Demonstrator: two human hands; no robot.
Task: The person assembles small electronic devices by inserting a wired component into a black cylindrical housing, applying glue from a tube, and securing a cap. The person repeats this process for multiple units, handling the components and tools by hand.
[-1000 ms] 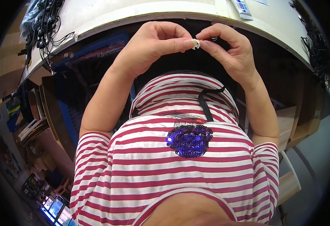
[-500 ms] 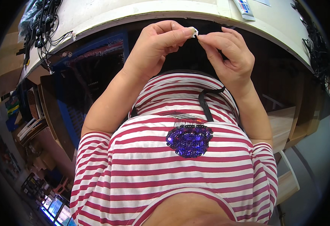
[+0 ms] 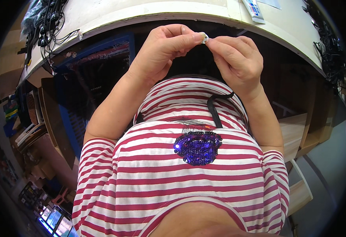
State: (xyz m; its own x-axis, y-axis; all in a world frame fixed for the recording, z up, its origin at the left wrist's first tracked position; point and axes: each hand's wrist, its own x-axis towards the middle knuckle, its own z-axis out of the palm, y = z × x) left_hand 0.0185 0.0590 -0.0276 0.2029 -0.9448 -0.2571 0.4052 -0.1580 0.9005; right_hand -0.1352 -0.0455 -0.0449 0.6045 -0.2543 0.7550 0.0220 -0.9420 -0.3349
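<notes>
Between my two hands, just in front of the table's edge, is a small white piece (image 3: 205,38) with dark spots; its kind is too small to make out. My left hand (image 3: 169,44) pinches it between thumb and forefinger, the other fingers curled beneath. From the other side, the thumb and fingertips of my right hand (image 3: 238,55) are pressed together against the piece's right edge. Whether the right fingertips also hold something tiny is hidden.
A white table (image 3: 141,12) curves across the top. Bundled black cables (image 3: 48,31) lie at its left, more black cables (image 3: 331,55) at its right. A white and blue tube (image 3: 254,11) rests near its edge. A blue frame (image 3: 68,134) stands below, left of my arm.
The fingertips of my right hand have come closer together and now touch the white piece. My left hand has dipped slightly, still pinching it, and the piece has turned a little.
</notes>
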